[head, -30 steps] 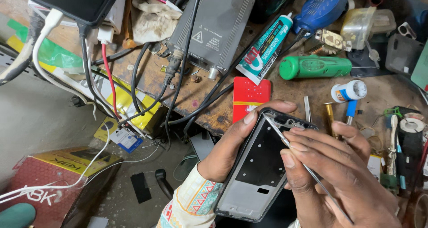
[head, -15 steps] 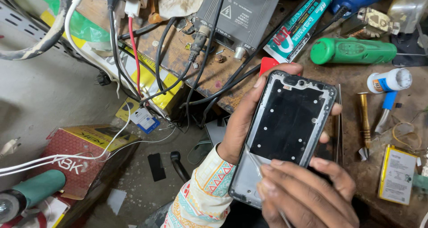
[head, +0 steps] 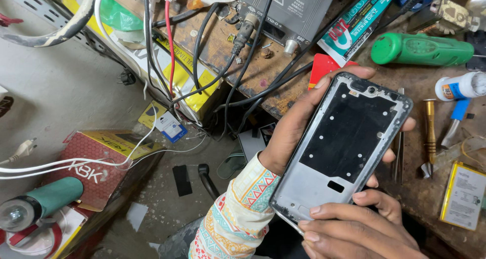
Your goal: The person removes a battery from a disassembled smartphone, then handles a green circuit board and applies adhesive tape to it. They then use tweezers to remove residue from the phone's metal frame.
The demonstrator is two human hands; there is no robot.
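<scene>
Cluttered and scarred, the wooden counter (head: 405, 87) fills the upper right of your view, with a dusty floor dropping away to the left. Your left hand (head: 298, 132) cradles a stripped phone frame (head: 347, 145) from behind, thumb on its top left edge and fingertips curling round the right rim, so the bare inner face tilts up toward your eyes. Your right hand (head: 354, 228) is closed on the frame's lower end, fingers pressed flat along the bottom edge, which steadies it for a close look; whether anything is pinched in that hand you cannot tell. The frame sits above the counter's near edge, camera hole at the top, dark plate in the middle. Just right of it lie tweezers (head: 397, 155), a brass-handled screwdriver (head: 429, 132) and a blue-handled tool (head: 455, 118), all within easy reach. Farther right rests a flat battery (head: 463, 193), and above it a small white bottle (head: 463, 86). A green bottle (head: 422, 49) and a glue tube (head: 357, 21) lie on their sides behind, next to a grey power unit (head: 291, 8) whose black cables (head: 238, 61) trail off the counter. Down left, a red box (head: 96, 163) sits on the floor.
</scene>
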